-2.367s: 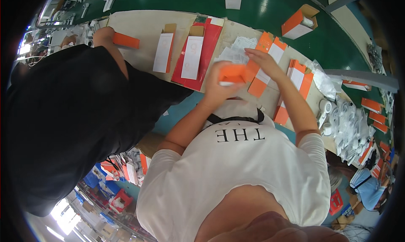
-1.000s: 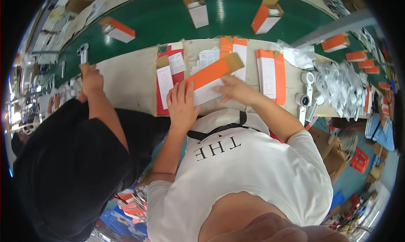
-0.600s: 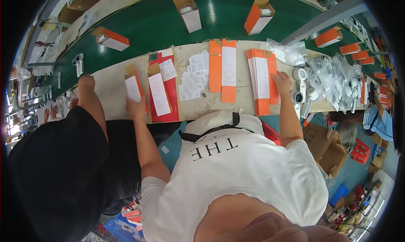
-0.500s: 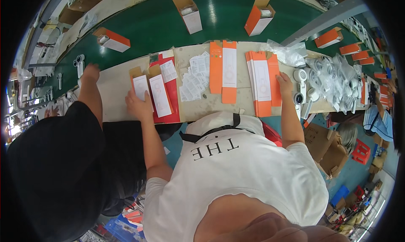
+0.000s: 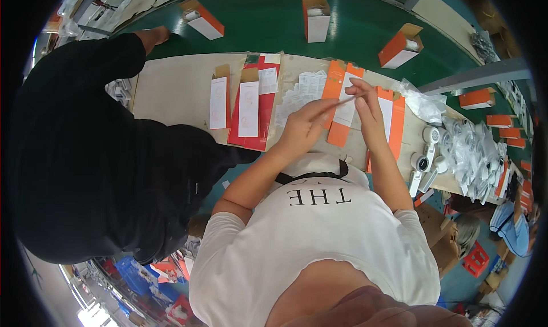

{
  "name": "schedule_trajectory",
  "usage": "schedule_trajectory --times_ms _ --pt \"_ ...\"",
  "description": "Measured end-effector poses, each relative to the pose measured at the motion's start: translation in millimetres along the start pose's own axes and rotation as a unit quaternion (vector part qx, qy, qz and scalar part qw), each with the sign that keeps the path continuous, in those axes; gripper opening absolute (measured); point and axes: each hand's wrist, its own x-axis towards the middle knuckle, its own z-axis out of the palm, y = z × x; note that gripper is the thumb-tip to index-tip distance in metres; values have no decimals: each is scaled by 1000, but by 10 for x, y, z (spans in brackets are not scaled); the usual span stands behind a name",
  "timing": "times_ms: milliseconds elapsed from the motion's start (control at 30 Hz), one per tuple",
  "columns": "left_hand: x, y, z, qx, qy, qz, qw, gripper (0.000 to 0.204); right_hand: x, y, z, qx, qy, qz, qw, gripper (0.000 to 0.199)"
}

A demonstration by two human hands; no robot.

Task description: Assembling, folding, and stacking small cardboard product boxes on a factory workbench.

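Both hands meet over the beige table (image 5: 171,87), a little toward one o'clock from the middle of the view. The left hand (image 5: 302,127) has its fingers curled narrow, pinching the lower end of a flat white and orange carton (image 5: 344,107). The right hand (image 5: 365,101) pinches the upper end of the same carton between thumb and fingertips, with the other fingers bent close. The carton is lifted just above more flat orange cartons (image 5: 394,121) that lie on the table at three o'clock from the hands.

At nine o'clock from the hands lie two flat white cartons (image 5: 234,99) with brown flaps, the nearer one resting on a red stack (image 5: 262,113), and small white leaflets (image 5: 302,90) lie between that stack and the hands. Toward four o'clock sits a heap of clear plastic bags (image 5: 468,150) with small white parts.

At twelve o'clock a green belt (image 5: 257,19) carries three open orange and white boxes (image 5: 315,13). A co-worker in a black sleeve (image 5: 85,127) fills the nine o'clock side, one hand (image 5: 151,37) on the belt's edge
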Motion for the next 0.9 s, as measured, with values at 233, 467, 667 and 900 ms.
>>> schedule_trajectory --times_ms 233,467,667,900 --pt "-348 -202 -8 -68 17 30 997 54 -121 391 329 90 -102 77 988 45" --pt "-381 -284 -123 -190 24 -124 974 81 -157 238 215 117 -225 124 959 66" --pt "-381 -283 -41 -206 117 -157 959 62 -165 305 263 165 -272 160 935 63" --pt "-419 -395 135 -85 271 29 958 49 -162 427 441 294 -173 183 922 59"
